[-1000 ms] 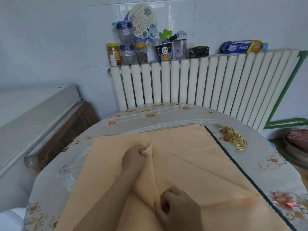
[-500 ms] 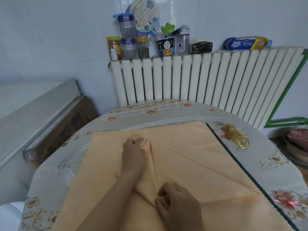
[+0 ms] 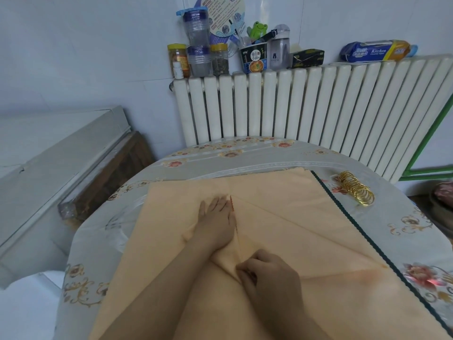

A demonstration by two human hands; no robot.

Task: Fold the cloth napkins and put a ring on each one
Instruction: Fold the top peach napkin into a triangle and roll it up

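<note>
napkin [image 3: 282, 222] on table | left hand [image 3: 215, 222] flat, pressing fold | right hand [image 3: 267, 276] pinching fold

the napkin [image 3: 282, 217] is plain peach-orange, with a dark green scalloped trim [image 3: 343, 217] along its right edge. the rings [image 3: 356, 190] are shiny gold. the surface [image 3: 404, 222] wears a pale grey cloth printed with red flowers and gold scrolls. the radiator [image 3: 294, 106] is cream white.

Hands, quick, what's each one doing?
Left hand: open, pressing flat on the peach napkin.
Right hand: closed, pinching the napkin's fold.
</note>
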